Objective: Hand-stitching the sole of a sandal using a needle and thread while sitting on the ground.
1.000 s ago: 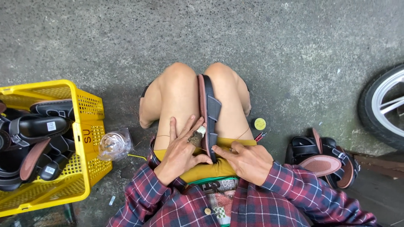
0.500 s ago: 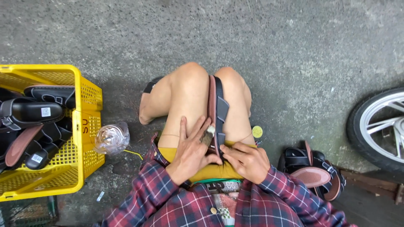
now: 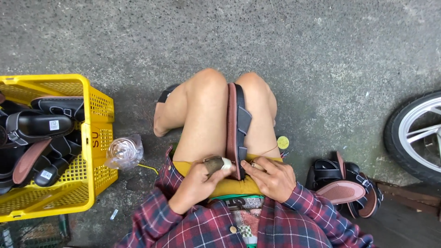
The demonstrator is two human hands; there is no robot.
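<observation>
Sandal (image 3: 237, 128), black-strapped with a brown sole, is being held on edge between the person's knees, heel end near the lap. Its lower end is being pressed by the left hand (image 3: 198, 182), thumb bandaged, and pinched by the right hand (image 3: 271, 177), both closed on it. A yellow crate (image 3: 94, 138) of sandals is being kept at left, a sandal pile (image 3: 344, 188) at right beside a wheel (image 3: 415, 138).

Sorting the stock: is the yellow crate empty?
No, the yellow crate holds several black sandals piled inside it.
</observation>
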